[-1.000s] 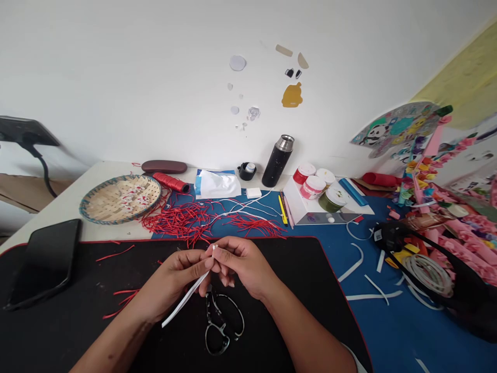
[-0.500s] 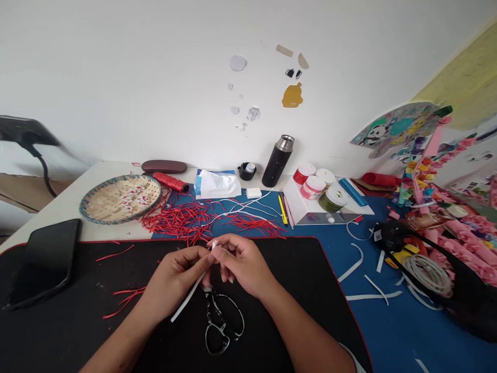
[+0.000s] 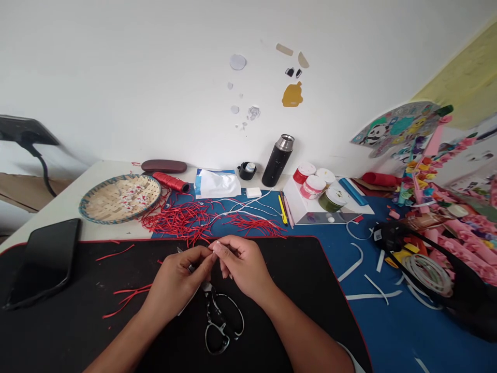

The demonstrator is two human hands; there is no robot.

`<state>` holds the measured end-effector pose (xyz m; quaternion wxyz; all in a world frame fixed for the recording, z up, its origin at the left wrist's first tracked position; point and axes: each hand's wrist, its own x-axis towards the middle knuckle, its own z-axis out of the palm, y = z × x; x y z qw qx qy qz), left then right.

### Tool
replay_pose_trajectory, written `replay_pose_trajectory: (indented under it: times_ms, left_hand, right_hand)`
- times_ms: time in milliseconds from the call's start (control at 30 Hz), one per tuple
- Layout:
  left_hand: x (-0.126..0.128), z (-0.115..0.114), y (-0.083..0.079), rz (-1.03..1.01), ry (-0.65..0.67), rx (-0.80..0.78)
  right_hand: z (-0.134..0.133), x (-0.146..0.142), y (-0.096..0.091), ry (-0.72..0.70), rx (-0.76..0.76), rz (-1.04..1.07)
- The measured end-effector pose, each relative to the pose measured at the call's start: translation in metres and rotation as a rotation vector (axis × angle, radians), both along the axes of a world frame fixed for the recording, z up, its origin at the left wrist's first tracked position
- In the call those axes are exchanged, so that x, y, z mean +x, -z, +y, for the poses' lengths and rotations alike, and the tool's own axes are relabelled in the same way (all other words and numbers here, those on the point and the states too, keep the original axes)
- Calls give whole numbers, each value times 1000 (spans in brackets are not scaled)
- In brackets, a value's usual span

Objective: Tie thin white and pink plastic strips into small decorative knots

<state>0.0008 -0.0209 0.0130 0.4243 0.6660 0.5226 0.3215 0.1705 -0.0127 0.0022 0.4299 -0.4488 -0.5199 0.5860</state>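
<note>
Pinching one narrow white strip (image 3: 189, 301), mostly hidden, with thumbs pressed to curled fingers, a person's left hand (image 3: 174, 282) and right hand (image 3: 246, 264) meet above one black mat (image 3: 303, 269). One pair of scissors (image 3: 222, 327) lies beneath, partly covered by the left hand. Around them: one black phone (image 3: 46, 259) and one round woven basket (image 3: 99, 203) at left, one flask (image 3: 277, 165) and four lidded jars (image 3: 312, 187) behind.

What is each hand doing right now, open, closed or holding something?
Left hand: closed, pinching a white strip, mostly hidden.
Right hand: closed in a pinch against the left; what it grips is hidden.
</note>
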Motion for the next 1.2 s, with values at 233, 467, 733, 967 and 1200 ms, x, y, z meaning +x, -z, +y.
replay_pose_trajectory:
  times_ms: [233, 467, 733, 967, 1200]
  left_hand:
    - [-5, 1, 4, -113, 40, -94]
    - [-7, 2, 10, -127, 78, -86]
    - [-6, 3, 9, -117, 94, -27]
    - [-1, -1, 8, -202, 87, -48]
    - [3, -3, 9, -229, 40, -79]
  right_hand:
    - [3, 2, 0, -36, -27, 91]
    - [5, 3, 2, -33, -54, 124]
    - [2, 0, 5, 40, -7, 122]
    - [-4, -6, 1, 147, 34, 65]
    - [-1, -7, 3, 139, 1, 104]
